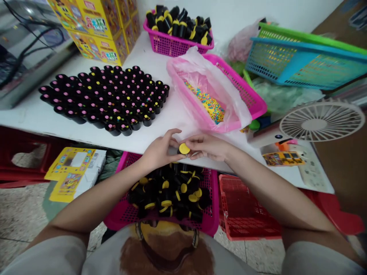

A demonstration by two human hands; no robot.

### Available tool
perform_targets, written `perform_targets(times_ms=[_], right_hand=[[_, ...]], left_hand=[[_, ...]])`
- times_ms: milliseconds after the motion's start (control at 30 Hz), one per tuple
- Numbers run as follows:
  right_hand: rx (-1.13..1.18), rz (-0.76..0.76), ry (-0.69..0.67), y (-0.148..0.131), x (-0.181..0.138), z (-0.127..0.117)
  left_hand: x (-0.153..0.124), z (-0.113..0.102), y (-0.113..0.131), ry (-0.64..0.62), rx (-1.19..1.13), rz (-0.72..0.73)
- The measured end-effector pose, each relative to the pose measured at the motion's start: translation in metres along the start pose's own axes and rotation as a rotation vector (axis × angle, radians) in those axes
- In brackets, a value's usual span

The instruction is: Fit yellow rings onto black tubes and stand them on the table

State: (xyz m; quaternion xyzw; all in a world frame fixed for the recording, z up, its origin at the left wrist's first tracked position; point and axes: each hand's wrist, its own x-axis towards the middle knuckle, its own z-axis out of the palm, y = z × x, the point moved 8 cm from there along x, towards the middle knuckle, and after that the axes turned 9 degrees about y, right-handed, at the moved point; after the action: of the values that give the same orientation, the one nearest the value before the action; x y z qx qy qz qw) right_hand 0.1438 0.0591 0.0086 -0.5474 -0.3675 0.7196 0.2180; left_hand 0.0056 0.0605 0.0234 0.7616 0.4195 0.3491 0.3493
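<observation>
Working at the front edge of the white table (pixel 137 139), we're clamping a yellow-capped black cup (pixel 184 148) in our right hand (pixel 208 147), presumably for steadiness; our left hand (pixel 160 151) is curving beside it, and we can't tell whether it's gripping. Below, the magenta basket (pixel 214 198) is holding more yellow-capped cups (pixel 166 203), likely for easy reach.

We see fairly bright, diffuse light, coolest and palest across the white table (pixel 172 114), though we cannot tell its source. Shade gathers below, dimming the red stool (pixel 43 152). We find a faint sheen on the plastic bag (pixel 241 110) and little detail in the rows of black cups (pixel 114 95). Wide-angle distortion stretches the fan (pixel 322 122); the outer edges look soft and smeared.
</observation>
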Motion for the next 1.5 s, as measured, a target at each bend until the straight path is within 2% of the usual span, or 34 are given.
perform_targets(times_ms=[133,267,600,767,867,1167,1333,1500], right_hand=[[0.096,-0.017,0.070,0.004,0.001,-0.004],[0.082,-0.085,0.114,-0.001,0.002,-0.004],[0.088,-0.065,0.151,0.000,-0.006,0.005],[0.134,-0.129,0.217,0.008,-0.002,0.006],[0.159,-0.176,0.249,0.008,0.002,0.004],[0.163,-0.172,0.183,0.003,0.001,0.007],[0.211,-0.196,0.195,0.009,0.001,0.006],[0.200,-0.222,0.209,0.008,0.000,0.006]], left_hand=[[0.000,0.000,0.001,-0.007,-0.016,-0.004],[0.000,0.001,0.004,-0.025,-0.041,0.018],[-0.002,0.001,-0.001,0.011,-0.006,0.036],[-0.006,0.000,0.004,0.107,0.145,0.185],[-0.008,0.002,0.004,0.121,0.205,0.239],[-0.008,-0.003,0.002,0.148,0.266,0.266],[-0.011,-0.006,0.005,0.182,0.261,0.254],[-0.011,-0.005,0.006,0.159,0.235,0.227]])
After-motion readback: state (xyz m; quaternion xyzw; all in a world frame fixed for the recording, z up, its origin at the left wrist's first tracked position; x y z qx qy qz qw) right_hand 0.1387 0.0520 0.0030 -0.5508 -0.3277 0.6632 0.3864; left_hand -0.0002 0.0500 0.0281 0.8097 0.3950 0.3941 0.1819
